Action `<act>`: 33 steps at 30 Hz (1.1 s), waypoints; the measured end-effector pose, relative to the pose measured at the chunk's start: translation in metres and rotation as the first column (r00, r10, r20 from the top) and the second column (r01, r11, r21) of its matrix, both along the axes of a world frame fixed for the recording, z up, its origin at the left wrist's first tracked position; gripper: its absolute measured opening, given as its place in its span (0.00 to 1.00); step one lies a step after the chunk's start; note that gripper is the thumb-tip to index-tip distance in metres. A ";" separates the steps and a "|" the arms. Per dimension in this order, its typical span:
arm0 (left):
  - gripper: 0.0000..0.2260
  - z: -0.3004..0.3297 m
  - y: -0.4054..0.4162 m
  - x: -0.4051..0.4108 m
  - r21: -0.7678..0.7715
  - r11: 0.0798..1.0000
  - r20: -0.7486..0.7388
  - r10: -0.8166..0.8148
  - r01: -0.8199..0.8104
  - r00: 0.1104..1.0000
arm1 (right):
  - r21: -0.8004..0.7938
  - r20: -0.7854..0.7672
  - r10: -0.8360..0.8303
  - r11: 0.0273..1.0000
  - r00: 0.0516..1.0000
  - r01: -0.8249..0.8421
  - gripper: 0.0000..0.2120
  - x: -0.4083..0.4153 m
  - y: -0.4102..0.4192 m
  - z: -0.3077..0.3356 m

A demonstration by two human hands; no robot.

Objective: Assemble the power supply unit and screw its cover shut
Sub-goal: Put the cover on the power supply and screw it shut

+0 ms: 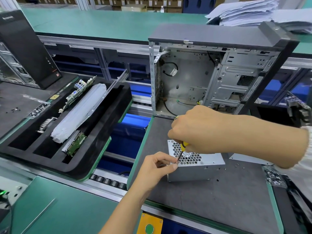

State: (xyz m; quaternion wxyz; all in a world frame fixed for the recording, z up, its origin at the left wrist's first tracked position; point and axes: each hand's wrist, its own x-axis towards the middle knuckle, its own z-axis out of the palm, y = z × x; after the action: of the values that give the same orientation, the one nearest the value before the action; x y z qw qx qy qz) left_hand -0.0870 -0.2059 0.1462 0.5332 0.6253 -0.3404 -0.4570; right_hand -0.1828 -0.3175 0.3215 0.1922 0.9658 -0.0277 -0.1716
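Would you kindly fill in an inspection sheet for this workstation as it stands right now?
Surface: dark grey mat with green edging, on a roller conveyor.
Job's things: power supply unit on the mat, honeycomb vent up; yellow-handled screwdriver, tip at the unit's near-left corner.
Clutter: loose screws right of the unit; bag of screws at the mat's right edge.
Hands: right hand grips the screwdriver; left hand pinches at its tip.
Cables: black cables inside the open computer case.
Surroundings: black foam tray of parts to the left; stacked papers behind.
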 end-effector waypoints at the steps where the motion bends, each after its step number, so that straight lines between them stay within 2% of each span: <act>1: 0.05 -0.001 0.000 0.000 -0.007 1.000 -0.010 0.001 -0.001 1.000 | 0.000 0.002 -0.002 1.000 1.000 0.002 0.04 0.000 0.000 0.000; 12: 0.07 -0.003 0.001 -0.002 -0.029 1.000 -0.057 0.012 -0.013 0.998 | -0.004 0.016 0.000 1.000 1.000 0.000 0.05 -0.003 -0.001 -0.001; 19: 0.05 -0.001 -0.001 0.004 -0.040 0.999 0.104 -0.031 0.035 0.994 | -0.010 0.032 -0.019 1.000 0.999 0.019 0.06 -0.003 -0.002 -0.004; 30: 0.05 -0.005 0.003 0.000 -0.066 0.998 -0.002 0.011 -0.011 1.000 | 0.000 0.057 0.005 1.000 0.998 -0.005 0.06 -0.005 -0.004 -0.005; 33: 0.06 -0.004 0.003 0.001 -0.074 0.997 0.015 -0.018 0.019 1.000 | -0.020 0.066 0.006 1.000 0.998 -0.005 0.13 -0.004 -0.005 -0.007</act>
State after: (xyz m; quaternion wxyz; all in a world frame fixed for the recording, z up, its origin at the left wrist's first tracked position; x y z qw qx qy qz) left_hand -0.0862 -0.2030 0.1425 0.5493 0.6051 -0.3666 -0.4447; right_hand -0.1871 -0.3227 0.3147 0.2012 0.9691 -0.0330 -0.1387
